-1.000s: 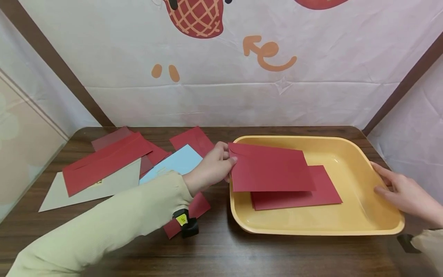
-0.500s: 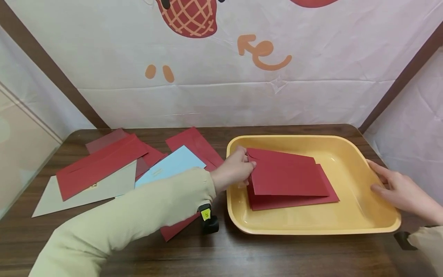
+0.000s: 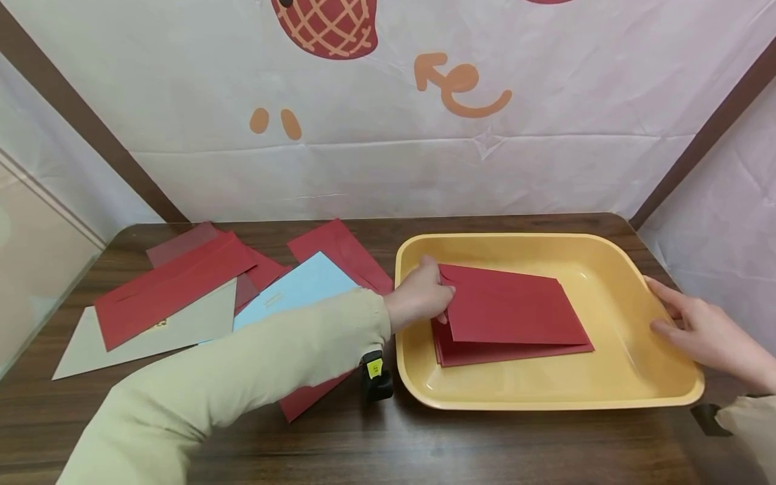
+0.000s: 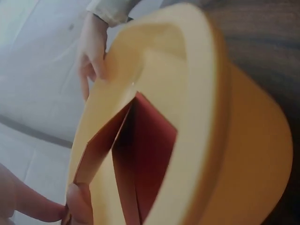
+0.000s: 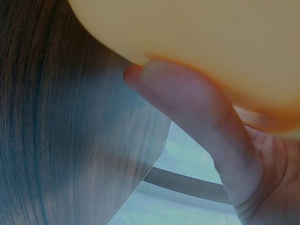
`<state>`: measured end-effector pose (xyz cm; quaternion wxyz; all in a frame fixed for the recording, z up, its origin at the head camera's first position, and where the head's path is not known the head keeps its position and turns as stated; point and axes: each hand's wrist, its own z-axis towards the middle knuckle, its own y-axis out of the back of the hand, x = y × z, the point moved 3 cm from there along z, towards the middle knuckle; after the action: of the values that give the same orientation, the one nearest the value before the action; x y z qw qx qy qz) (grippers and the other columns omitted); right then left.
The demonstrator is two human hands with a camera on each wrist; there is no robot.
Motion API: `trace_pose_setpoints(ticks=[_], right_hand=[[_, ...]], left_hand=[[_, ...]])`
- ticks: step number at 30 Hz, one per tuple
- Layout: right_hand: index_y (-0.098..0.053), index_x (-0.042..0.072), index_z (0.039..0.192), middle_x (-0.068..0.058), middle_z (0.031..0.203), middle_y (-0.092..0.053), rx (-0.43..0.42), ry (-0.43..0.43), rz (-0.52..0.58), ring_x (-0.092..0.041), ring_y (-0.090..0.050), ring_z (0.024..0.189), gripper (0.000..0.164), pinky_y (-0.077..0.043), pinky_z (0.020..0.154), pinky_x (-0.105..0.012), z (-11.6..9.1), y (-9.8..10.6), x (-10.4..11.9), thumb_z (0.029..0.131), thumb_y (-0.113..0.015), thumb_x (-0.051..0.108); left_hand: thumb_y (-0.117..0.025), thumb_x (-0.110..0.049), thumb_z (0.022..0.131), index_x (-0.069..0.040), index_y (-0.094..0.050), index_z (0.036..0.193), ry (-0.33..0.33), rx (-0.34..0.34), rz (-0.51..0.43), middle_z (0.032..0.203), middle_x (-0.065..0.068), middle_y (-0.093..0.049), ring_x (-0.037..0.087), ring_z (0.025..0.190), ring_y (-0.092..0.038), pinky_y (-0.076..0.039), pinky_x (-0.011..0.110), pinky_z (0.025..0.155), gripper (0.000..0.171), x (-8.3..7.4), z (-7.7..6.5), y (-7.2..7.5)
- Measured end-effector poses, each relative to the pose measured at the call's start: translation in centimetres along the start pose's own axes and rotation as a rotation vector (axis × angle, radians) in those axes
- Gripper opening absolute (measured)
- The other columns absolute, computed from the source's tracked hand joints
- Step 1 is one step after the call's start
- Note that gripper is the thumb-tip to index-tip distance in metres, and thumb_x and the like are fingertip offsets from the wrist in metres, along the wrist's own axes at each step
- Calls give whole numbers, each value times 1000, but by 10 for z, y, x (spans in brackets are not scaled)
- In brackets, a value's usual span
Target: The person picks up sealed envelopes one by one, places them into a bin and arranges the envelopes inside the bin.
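Note:
In the head view my left hand [image 3: 419, 294] reaches over the left rim of a yellow plastic tray [image 3: 558, 406]. It pinches the left end of a red envelope [image 3: 512, 306] between thumb and fingers. The left wrist view shows that envelope [image 4: 101, 147] tilted, its far end down at another red envelope [image 4: 152, 150] lying in the tray. At the tray's right end, my right hand [image 3: 706, 337] grips the rim, thumb inside. Up close in the right wrist view, the thumb [image 5: 192, 105] lies along the yellow wall [image 5: 211, 33].
Left of the tray lie loose envelopes: a light blue one [image 3: 297, 286], a cream one [image 3: 200, 310] under a red one [image 3: 176, 283], and several other red ones. My left sleeve [image 3: 261, 357] crosses above them. A printed cloth [image 3: 376, 175] hangs behind the brown table [image 3: 473, 448].
My left hand has moved right and down with the red envelope, which now nearly lines up over the one in the tray. The right hand has stayed on the rim.

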<state>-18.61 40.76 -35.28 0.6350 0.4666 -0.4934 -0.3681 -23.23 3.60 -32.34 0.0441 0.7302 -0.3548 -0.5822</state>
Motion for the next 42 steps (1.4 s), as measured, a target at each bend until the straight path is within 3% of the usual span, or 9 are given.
trace_pose_setpoints(ticks=[3, 6, 9, 12, 18, 23, 32, 37, 42], right_hand=[[-33, -17, 137, -8, 78, -66, 3, -5, -2, 9, -45, 59, 65, -40, 53, -22, 0, 0, 0, 83, -63, 1], [-33, -17, 137, -9, 78, -66, 3, -11, -9, 9, -45, 59, 65, -39, 53, -22, 0, 0, 0, 83, -64, 1], [-33, -17, 138, -10, 79, -66, 4, -14, -8, 8, -45, 58, 65, -39, 53, -22, 0, 0, 0, 84, -64, 2], [-33, -17, 138, -10, 78, -66, -2, -8, -6, 8, -45, 58, 65, -40, 52, -22, 0, -1, -1, 84, -64, 1], [-32, -16, 139, -11, 79, -67, 0, -11, -2, 10, -46, 60, 66, -40, 53, -22, -1, 0, -2, 83, -64, 1], [-29, -16, 140, -16, 82, -67, 24, -21, 4, 10, -47, 60, 67, -41, 53, -22, -1, -1, -2, 85, -63, 2], [-32, -16, 139, -13, 80, -67, -3, 7, -6, 11, -45, 61, 66, -41, 53, -22, 0, -1, -4, 83, -64, 1], [-32, -16, 138, -12, 79, -67, -8, 14, -16, 10, -44, 61, 66, -40, 53, -22, -1, 0, -2, 83, -64, 1], [-32, -17, 138, -14, 79, -67, -1, 10, -9, 10, -44, 61, 65, -40, 53, -22, -2, 1, -1, 83, -64, 1]], left_hand=[[-51, -6, 94, 6, -13, 142, 21, 15, 63, 67, 11, -58, 30, 65, -67, -50, 24, 62, 62, 0, 2, 1], [-52, -1, 90, 5, -8, 143, 45, 40, 124, 91, 19, -59, 32, 66, -68, -56, 31, 66, 69, 0, 3, 0], [-53, -1, 89, 4, -7, 144, 82, 56, 184, 119, 25, -46, 34, 71, -69, -57, 36, 68, 72, -1, 4, -2], [-55, -5, 89, 3, -9, 146, 117, 66, 254, 130, 25, -35, 34, 73, -69, -57, 35, 68, 74, 0, 5, -4], [-57, -9, 89, 6, -17, 143, 159, 96, 375, 125, 25, -33, 25, 61, -64, -57, 32, 64, 68, 5, 9, -12], [-57, -10, 90, 6, -12, 147, 170, 96, 412, 129, 26, -29, 20, 53, -60, -57, 29, 58, 75, 10, 10, -16], [-58, -14, 88, 7, -16, 144, 124, 85, 464, 128, 25, -30, 21, 62, -54, -46, 25, 55, 73, 7, 5, -15], [-57, -12, 87, 7, -24, 137, 97, 39, 424, 121, 21, -33, 23, 71, -52, -41, 27, 62, 63, 5, 2, -12], [-54, -12, 87, 6, -26, 135, 61, 54, 331, 118, 19, -31, 25, 82, -51, -41, 29, 68, 58, 7, -2, -7]])
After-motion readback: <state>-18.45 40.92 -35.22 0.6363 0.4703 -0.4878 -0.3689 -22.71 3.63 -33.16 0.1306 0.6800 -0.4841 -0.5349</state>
